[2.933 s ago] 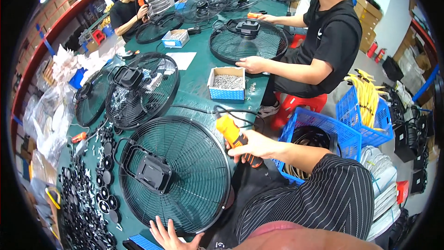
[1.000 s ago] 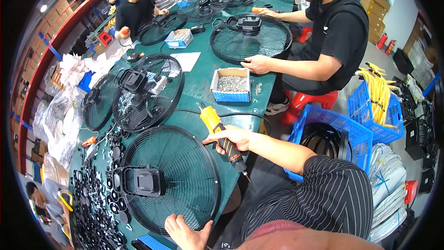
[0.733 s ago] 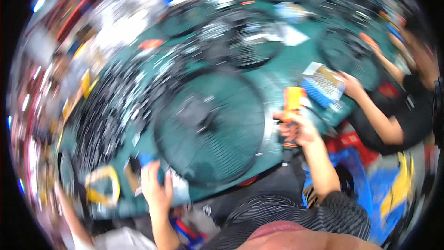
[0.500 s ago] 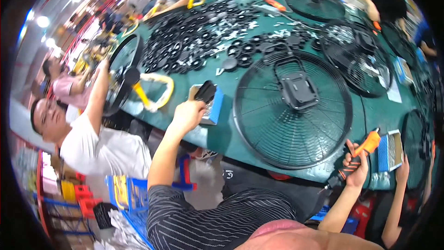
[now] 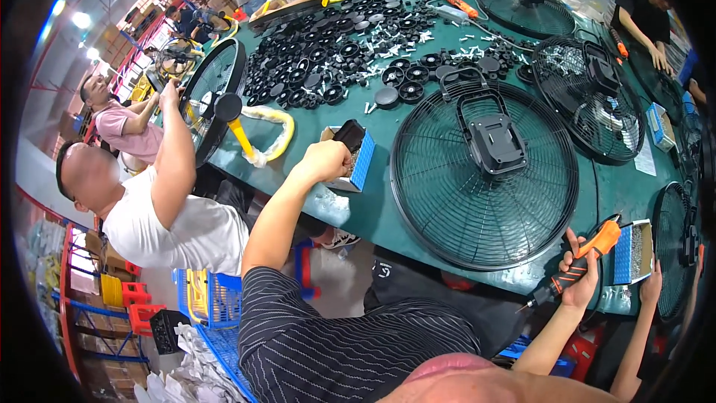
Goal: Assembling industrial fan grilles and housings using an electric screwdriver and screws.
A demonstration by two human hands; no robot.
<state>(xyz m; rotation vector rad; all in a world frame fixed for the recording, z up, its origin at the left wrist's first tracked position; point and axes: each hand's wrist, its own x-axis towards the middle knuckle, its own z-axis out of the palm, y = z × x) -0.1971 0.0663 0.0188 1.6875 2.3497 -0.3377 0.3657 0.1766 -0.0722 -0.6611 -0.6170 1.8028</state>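
Observation:
My left hand (image 5: 327,160) reaches into a small blue-and-white cardboard box (image 5: 362,162) of screws near the table's front edge. Its fingers are curled, and the fingertips are hidden inside the box, beside a black part (image 5: 348,134) leaning in it. In my right hand (image 5: 580,277) is an orange-and-black electric screwdriver (image 5: 570,272), held off the table's front edge with its bit pointing down and left. Between my hands, a round black fan grille (image 5: 447,213) lies on the table, a black motor housing with a bracket (image 5: 498,143) at its middle.
Loose black knobs and discs (image 5: 328,60) cover the green table's (image 5: 373,216) far middle. More fan grilles (image 5: 589,97) stand to the right. Another screw box (image 5: 632,252) sits by a co-worker's hand (image 5: 651,283). On the left, a co-worker (image 5: 175,216) sits beside a yellow-handled fan (image 5: 239,130).
The whole view has shifted, so the table's things appear a little further right. My left hand stays at the screw box, and my right hand still holds the screwdriver.

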